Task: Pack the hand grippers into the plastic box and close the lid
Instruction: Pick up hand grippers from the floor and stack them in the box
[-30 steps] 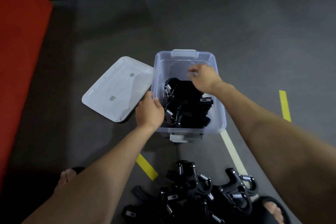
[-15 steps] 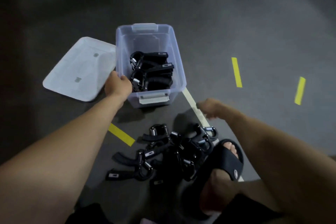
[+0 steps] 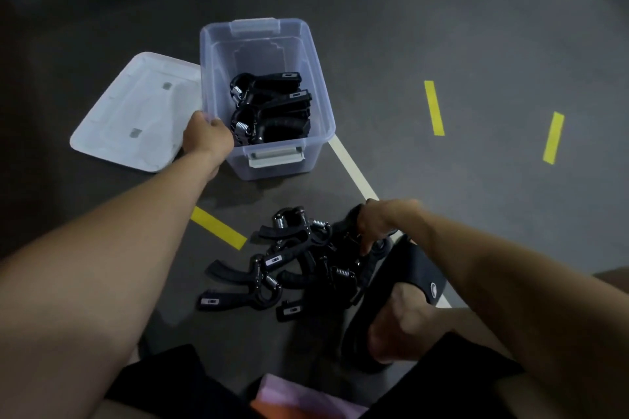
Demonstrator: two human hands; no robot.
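A clear plastic box point(image 3: 320, 85) stands open on the dark floor, with several black hand grippers point(image 3: 272, 109) lying inside. My left hand point(image 3: 207, 139) grips the box's near left rim. The translucent lid point(image 3: 132, 112) lies flat on the floor to the box's left. A pile of black hand grippers point(image 3: 289, 262) with metal springs lies on the floor nearer to me. My right hand point(image 3: 381, 223) is down on the pile's right side, its fingers curled around one hand gripper point(image 3: 371, 258) there.
My right foot in a black slide sandal point(image 3: 408, 282) rests just right of the pile. Yellow tape strips point(image 3: 434, 107) and a white line point(image 3: 350, 167) mark the floor. Dark shorts and something pink show at the bottom edge.
My right hand left the box, swung down to the floor pile and closed on a hand gripper. The view tilted down. My left hand stayed on the box rim.
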